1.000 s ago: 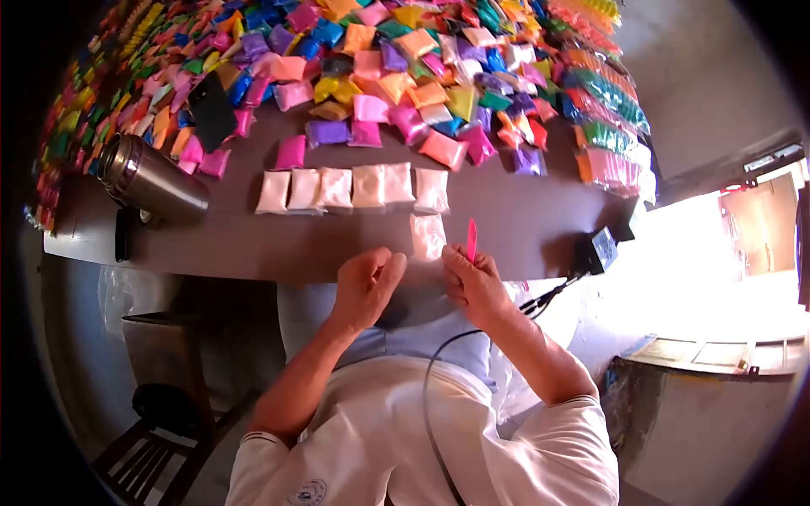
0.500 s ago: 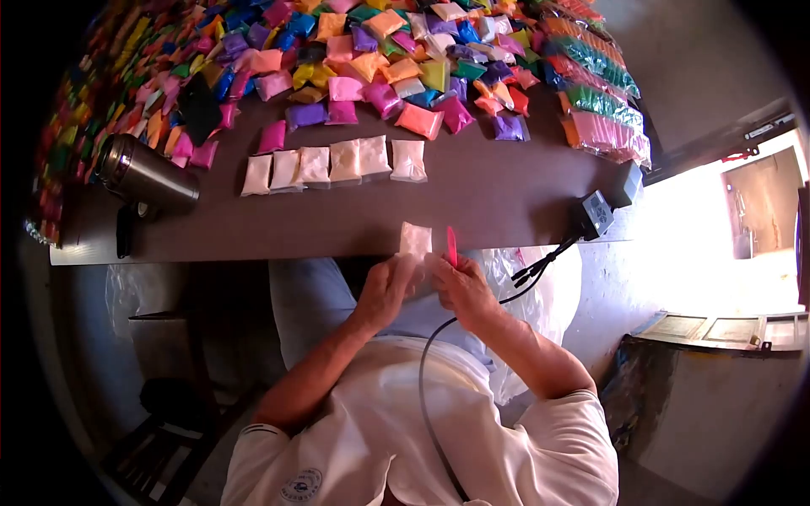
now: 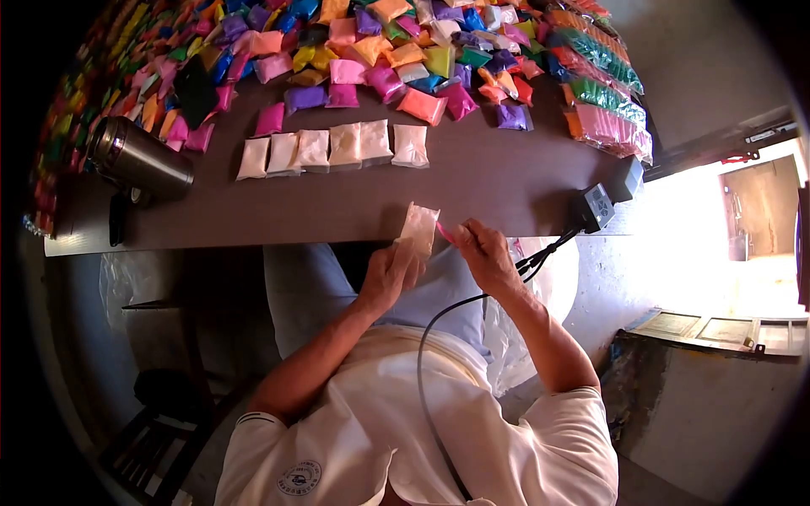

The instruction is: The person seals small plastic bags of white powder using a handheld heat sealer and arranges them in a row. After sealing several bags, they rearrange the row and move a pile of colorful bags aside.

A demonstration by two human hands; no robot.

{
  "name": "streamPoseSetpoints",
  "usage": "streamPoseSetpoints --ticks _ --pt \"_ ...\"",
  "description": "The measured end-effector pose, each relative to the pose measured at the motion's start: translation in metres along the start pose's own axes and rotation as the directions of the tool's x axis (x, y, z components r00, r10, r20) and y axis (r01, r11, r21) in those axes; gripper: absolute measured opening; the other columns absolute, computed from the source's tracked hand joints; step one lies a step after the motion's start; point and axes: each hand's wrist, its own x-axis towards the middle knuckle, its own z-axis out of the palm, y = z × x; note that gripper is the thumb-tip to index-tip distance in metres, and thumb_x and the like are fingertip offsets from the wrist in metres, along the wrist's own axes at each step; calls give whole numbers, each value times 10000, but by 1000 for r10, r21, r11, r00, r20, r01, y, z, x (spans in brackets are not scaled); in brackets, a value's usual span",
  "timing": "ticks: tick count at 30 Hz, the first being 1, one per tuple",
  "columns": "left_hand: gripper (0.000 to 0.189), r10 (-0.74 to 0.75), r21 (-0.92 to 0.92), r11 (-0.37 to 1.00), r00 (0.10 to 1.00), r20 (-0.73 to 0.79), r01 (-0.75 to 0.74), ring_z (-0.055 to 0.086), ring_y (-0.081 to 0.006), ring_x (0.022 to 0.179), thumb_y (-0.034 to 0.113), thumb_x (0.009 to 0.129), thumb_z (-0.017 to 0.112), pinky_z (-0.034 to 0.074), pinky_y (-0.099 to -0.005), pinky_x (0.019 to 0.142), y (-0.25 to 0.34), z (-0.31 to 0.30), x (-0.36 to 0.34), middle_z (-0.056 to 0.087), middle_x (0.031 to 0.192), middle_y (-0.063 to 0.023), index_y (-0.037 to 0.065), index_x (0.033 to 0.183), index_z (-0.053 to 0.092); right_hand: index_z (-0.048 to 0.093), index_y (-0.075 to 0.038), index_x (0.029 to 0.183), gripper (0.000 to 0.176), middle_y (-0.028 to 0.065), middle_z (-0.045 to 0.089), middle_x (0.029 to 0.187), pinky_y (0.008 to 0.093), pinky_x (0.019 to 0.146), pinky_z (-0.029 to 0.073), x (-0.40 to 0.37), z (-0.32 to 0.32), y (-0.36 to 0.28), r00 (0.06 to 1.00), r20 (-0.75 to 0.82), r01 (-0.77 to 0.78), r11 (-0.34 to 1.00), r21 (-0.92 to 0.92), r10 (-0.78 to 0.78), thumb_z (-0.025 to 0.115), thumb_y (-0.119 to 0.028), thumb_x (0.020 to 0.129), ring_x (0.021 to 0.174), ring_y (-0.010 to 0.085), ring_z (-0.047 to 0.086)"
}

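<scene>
My left hand [image 3: 393, 274] is closed around the lower end of a small clear packet with whitish filling [image 3: 419, 228], held up near the table's front edge. In my right hand [image 3: 489, 260] is a small pink plastic knife [image 3: 445, 234], its handle mostly hidden by the fingers. The knife's tip meets the packet's upper right edge. Beyond my hands, several similar pale packets [image 3: 344, 147] lie in a row across the table [image 3: 278, 215], one [image 3: 410, 147] a little apart at the right end.
Many colourful packets [image 3: 422, 105] cover the back of the table. A steel flask [image 3: 148, 160] lies at the left, beside a dark object [image 3: 116, 221]. Bundled coloured packets [image 3: 612, 126] and black adapters [image 3: 597, 207] with cables sit at the right. One cable crosses my lap.
The right hand has moved away from the left, and the knife has turned from upright to tilt toward the packet's edge. The packet now leans slightly right. The whole view has shifted a little.
</scene>
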Motion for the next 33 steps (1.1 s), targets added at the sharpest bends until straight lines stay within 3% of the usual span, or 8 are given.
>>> streamPoseSetpoints --ticks 3,8,15,17,20,24,27,33 --pt "527 33 -20 999 999 -13 -34 453 -82 483 453 963 440 355 -224 460 -2 0 1 553 646 -77 62 610 461 566 -10 881 198 165 576 710 381 568 433 0 7 -17 995 -103 -1 986 -168 -17 567 -207 900 621 321 562" --pt "526 -10 -61 998 1000 -24 9 441 -81 471 448 964 442 346 -222 450 7 8 1 552 636 -77 70 599 443 529 -26 784 186 149 592 729 428 562 441 9 22 -20 906 -150 299 848 -437 -396 624 -178 836 648 367 572" --pt "537 -53 4 999 999 -11 53 436 -82 476 463 957 448 340 -222 450 8 6 1 534 584 -71 87 577 394 533 -48 752 188 140 600 708 446 553 449 28 12 -12 911 -116 284 804 -523 -397 604 -204 830 647 364 581" --pt "543 -37 29 999 999 4 37 438 -83 479 466 956 446 340 -223 451 5 1 -3 527 577 -67 89 570 390 562 -49 763 183 142 603 666 433 542 458 40 0 7 918 -270 77 798 -598 -290 597 -218 824 635 352 599" --pt "549 -17 48 999 1000 -11 18 437 -83 486 458 959 441 339 -225 452 -4 -5 -7 514 568 -59 88 557 381 616 -44 805 124 136 603 651 407 545 464 42 -30 -2 970 -220 20 940 -341 -100 607 -167 816 609 334 602" --pt "548 -42 18 999 999 2 42 432 -81 494 420 971 435 334 -227 452 1 -1 -6 502 567 -50 81 544 377 593 -32 756 124 131 591 649 418 550 458 23 -11 -32 974 -158 126 967 -223 -163 624 -143 801 593 333 584" --pt "547 -55 7 998 998 12 55 424 -81 487 412 973 438 333 -229 450 14 6 -2 499 560 -50 75 546 382 566 -22 707 151 138 566 637 435 545 443 25 5 -32 877 -28 414 782 -465 -480 655 -134 755 592 346 567" --pt "573 -8 115 993 1000 10 6 420 -84 465 457 960 448 340 -231 445 4 4 6 494 533 -49 76 537 381 569 -13 657 258 109 557 564 378 484 417 37 4 -26 925 -37 313 817 -485 -377 728 -194 751 517 290 565"
